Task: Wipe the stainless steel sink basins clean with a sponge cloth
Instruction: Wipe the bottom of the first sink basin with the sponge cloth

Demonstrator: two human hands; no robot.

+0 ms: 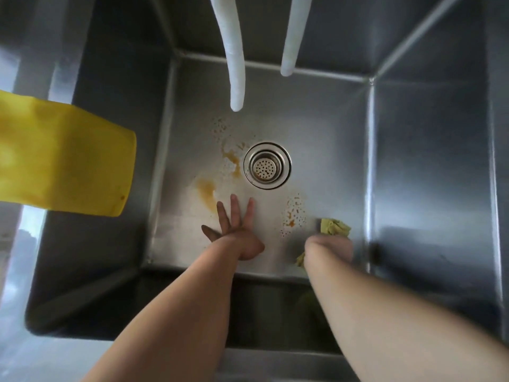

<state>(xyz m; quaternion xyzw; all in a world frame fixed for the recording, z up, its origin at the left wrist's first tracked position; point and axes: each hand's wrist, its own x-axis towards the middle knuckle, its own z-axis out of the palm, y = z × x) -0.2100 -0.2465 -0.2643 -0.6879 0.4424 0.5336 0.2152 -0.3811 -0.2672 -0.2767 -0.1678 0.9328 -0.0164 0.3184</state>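
Right hand (329, 248) clutches the cloth (334, 226) at the basin's (316, 128) near-right corner; orange stains (206, 190) lie leftward, beside the splayed, released left hand (234, 230).

Sink basin (413, 166): brushed stainless steel, dull sheen, floor blotched with orange-brown stains (206, 190). Drain strainer (267, 165): polished metal, perforated, glossy rim. Sponge cloth (333, 228): yellow-green, crumpled, matt. Yellow sheet (63, 161) over left rim: smooth, soft sheen. Two hoses (234, 56): white, matt, faintly ribbed.
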